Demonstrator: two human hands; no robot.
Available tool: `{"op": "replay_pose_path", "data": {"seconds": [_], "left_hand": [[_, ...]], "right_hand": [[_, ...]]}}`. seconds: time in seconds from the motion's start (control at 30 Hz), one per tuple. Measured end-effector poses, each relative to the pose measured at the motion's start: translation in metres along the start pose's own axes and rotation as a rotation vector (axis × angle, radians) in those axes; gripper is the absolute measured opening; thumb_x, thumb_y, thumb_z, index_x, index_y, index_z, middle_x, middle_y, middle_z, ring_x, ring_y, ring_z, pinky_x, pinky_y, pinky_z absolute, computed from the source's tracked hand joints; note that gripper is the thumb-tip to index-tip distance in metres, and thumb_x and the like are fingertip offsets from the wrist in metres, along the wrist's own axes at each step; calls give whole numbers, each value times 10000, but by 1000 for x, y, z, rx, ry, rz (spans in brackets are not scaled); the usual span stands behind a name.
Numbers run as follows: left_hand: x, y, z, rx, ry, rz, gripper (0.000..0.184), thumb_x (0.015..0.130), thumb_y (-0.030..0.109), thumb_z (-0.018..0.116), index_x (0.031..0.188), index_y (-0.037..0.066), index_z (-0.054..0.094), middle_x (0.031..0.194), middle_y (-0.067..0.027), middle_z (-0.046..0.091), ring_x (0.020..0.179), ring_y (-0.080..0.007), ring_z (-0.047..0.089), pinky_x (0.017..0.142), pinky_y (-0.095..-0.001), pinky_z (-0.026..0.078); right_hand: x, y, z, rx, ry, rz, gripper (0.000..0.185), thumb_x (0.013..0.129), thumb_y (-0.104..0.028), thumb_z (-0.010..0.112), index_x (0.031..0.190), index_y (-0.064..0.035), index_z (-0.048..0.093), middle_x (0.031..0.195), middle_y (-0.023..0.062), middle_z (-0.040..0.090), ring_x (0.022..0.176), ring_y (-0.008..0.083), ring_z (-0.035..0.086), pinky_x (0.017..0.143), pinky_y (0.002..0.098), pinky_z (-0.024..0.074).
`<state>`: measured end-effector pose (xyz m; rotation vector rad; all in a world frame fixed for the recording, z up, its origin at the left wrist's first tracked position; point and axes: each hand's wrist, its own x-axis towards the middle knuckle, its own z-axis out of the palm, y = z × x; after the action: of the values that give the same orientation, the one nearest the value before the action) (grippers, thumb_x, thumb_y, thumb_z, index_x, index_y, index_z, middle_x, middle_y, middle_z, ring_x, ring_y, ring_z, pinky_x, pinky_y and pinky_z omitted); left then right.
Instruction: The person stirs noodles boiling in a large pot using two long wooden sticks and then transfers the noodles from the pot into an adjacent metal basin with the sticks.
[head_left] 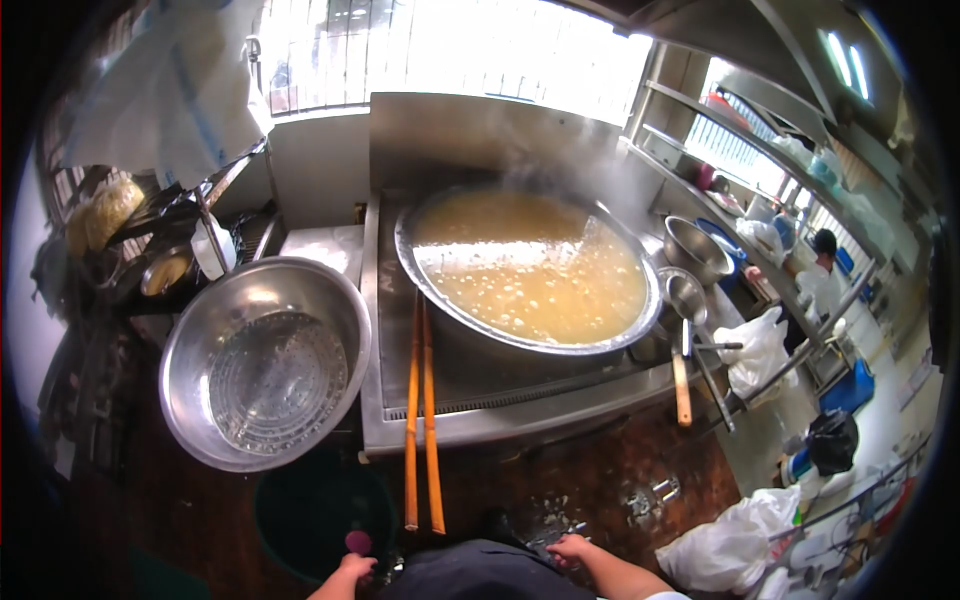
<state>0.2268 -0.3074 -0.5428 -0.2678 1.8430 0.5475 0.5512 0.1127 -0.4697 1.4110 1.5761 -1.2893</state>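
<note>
Steaming pot (560, 349), poles (429, 430) alongside
They jut outward, likely for easy reach; left hand (357, 568) and right hand (572, 551) curl inward, any hold unclear.

Two long orange-brown wooden sticks (431, 430) bar the front of a grey steel stove (540, 418).
On their left we meet a wide silver metal basin (200, 350); on their right, ahead of the bare right hand (571, 551), we see open room up to a broad round metal pan (562, 349), bounded by a straight tan wooden handle (682, 390).
</note>
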Motion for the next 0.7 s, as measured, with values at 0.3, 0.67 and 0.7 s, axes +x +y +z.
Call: {"op": "replay_pose_path", "data": {"seconds": [0.3, 0.67, 0.7], "left_hand": [[-8, 16, -3, -21, -8, 5, 322, 896, 213, 625, 1153, 41, 534, 831, -105, 634, 496, -190, 552, 432, -346, 448], [-3, 6, 4, -10, 49, 51, 331, 860, 315, 649, 981, 7, 660, 819, -106, 693, 608, -244, 674, 505, -373, 547], [-1, 3, 4, -6, 43, 39, 329, 861, 313, 647, 986, 8, 660, 825, -105, 693, 613, -243, 675, 509, -374, 549]], "right_hand": [[26, 6, 4, 112, -38, -47, 296, 868, -399, 657, 861, -105, 627, 621, -1, 555, 488, 120, 533, 404, 292, 408], [33, 4, 0, 27, -43, -57, 343, 841, -445, 672, 914, -110, 652, 674, -18, 607, 528, 107, 562, 473, 285, 464], [30, 3, 0, 27, -44, -55, 343, 841, -445, 672, 914, -110, 652, 674, -18, 607, 528, 107, 562, 473, 285, 464]]}}
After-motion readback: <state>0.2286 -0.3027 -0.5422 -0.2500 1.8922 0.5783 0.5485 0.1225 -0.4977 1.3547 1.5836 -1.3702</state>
